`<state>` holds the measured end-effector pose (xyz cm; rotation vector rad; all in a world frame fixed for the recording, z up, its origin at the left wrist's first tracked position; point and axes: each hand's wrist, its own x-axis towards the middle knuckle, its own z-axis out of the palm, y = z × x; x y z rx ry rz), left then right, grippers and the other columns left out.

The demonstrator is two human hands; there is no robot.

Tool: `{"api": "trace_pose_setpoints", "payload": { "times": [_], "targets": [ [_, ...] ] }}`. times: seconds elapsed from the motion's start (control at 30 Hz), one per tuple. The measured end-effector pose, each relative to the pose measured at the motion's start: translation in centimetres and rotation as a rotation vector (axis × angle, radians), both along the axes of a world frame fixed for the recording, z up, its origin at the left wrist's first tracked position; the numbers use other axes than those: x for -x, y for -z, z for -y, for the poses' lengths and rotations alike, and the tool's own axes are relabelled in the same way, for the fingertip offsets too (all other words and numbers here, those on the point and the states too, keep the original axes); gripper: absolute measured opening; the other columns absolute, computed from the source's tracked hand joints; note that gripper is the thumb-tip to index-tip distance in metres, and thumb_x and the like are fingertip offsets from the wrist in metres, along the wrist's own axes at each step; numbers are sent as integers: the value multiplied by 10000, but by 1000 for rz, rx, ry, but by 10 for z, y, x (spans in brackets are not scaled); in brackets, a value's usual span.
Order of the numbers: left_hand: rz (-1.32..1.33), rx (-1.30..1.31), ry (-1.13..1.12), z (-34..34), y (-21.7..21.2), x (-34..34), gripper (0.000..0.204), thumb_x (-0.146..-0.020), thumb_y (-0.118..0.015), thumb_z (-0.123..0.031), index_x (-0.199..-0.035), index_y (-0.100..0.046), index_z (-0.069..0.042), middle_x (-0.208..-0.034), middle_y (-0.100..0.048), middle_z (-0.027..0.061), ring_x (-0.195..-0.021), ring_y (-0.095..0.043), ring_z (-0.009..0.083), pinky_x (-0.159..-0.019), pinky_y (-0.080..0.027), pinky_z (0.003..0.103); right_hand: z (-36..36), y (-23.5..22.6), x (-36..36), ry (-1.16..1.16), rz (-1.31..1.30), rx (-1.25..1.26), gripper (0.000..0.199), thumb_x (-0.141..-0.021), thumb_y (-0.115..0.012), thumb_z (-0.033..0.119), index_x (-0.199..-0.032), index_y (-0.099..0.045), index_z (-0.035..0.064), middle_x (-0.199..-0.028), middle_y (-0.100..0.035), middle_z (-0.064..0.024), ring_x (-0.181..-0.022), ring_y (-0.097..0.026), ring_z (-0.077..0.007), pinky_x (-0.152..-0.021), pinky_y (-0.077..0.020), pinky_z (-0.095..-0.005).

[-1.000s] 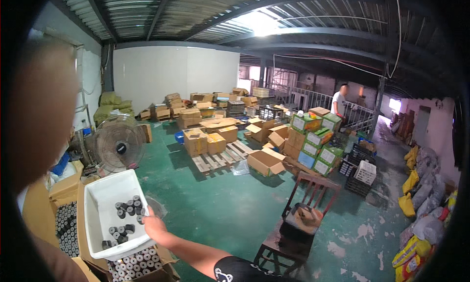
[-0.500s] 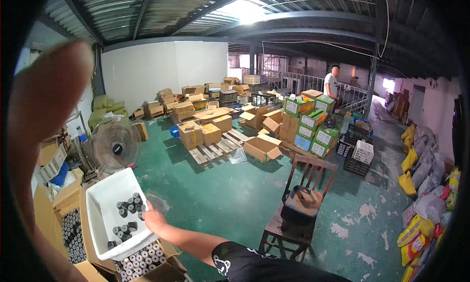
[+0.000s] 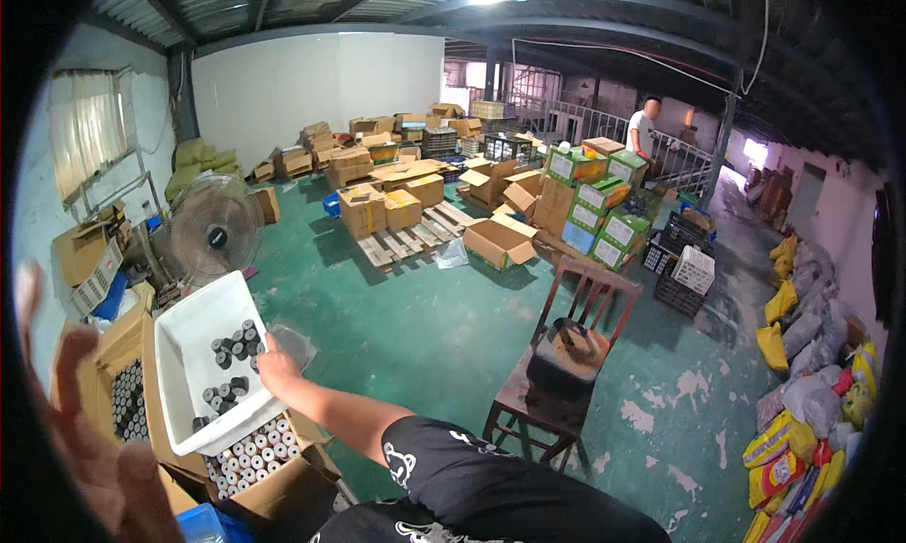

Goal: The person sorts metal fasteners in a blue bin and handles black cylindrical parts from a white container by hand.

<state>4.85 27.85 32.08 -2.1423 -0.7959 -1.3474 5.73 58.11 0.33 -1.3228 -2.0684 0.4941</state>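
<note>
A white plastic tub (image 3: 186,331) is tilted on top of open cardboard boxes at the lower left. Several short dark cylinders with pale ends (image 3: 236,345) lie in it in two loose groups. My right hand (image 3: 277,368) is closed around the tub's right rim. My left hand (image 3: 90,444) is raised close to the camera at the left edge, fingers apart, with nothing visible in it. Below the tub, one cardboard box (image 3: 269,494) holds upright pale rolls (image 3: 253,456). Another box beside it holds tightly packed dark cylinders (image 3: 129,401).
A standing fan (image 3: 215,232) is beyond the tub. A wooden chair (image 3: 528,418) with a black basin (image 3: 557,371) stands on the right. Farther off are a pallet (image 3: 415,241) with cartons, stacked green boxes (image 3: 595,203) and a person (image 3: 641,130). Sacks (image 3: 802,345) line the right wall.
My left hand has dropped lower and its fingers now show spread, uncovering the window. The view has tipped down slightly. My right hand stays on the tub's rim.
</note>
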Motion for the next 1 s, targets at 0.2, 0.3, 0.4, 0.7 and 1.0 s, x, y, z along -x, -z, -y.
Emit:
{"api": "trace_pose_setpoints", "payload": {
  "times": [0.2, 0.3, 0.4, 0.7, 1.0],
  "targets": [
    [-172, 616, -341, -18, 81, 16, 458, -778, -683, -93, -1222, -580, -53, -1181, -584, 194, -1078, -589, 346, -865, -502, 410, -12, 5, -7, 76, 497, -363, 279, -841, -528, 264, -980, -678, 73, -1011, -632, -123, -956, -580, -311, -749, -442, -485],
    [-391, 1151, -396, -13, 118, 46, 374, -834, -641, -172, -1191, -608, -68, -1031, -644, 143, -951, -631, 334, -783, -517, 412, -27, -10, -4, -201, 321, -608, 135, -779, -544, 153, -797, -668, 102, -817, -654, -116, -802, -613, -301, -704, -439, -476],
    [-301, 1236, -459, 3, 141, 66, 374, -851, -633, -220, -1191, -609, -68, -1000, -651, 131, -922, -632, 338, -761, -518, 428, -37, -25, 17, -343, 170, -368, 197, -791, -514, 15, -925, -657, 38, -944, -665, -210, -914, -647, -382, -831, -503, -473],
    [48, 1325, -668, 74, 158, 98, 402, -841, -666, -197, -1218, -598, -76, -1115, -639, 149, -968, -623, 353, -820, -514, 415, -74, 4, 108, -773, 772, -226, 410, -705, -690, 232, -1053, -669, 17, -1010, -658, -246, -973, -639, -362, -896, -497, -417],
    [644, 1093, -1219, 220, 194, 76, 348, -810, -696, -86, -1149, -625, -59, -1102, -634, 179, -964, -623, 374, -819, -517, 391, -106, -36, 113, -809, 109, 971, 249, -815, -676, 131, -1029, -643, 10, -891, -659, -98, -849, -669, -254, -709, -559, -371]
  ]
}}
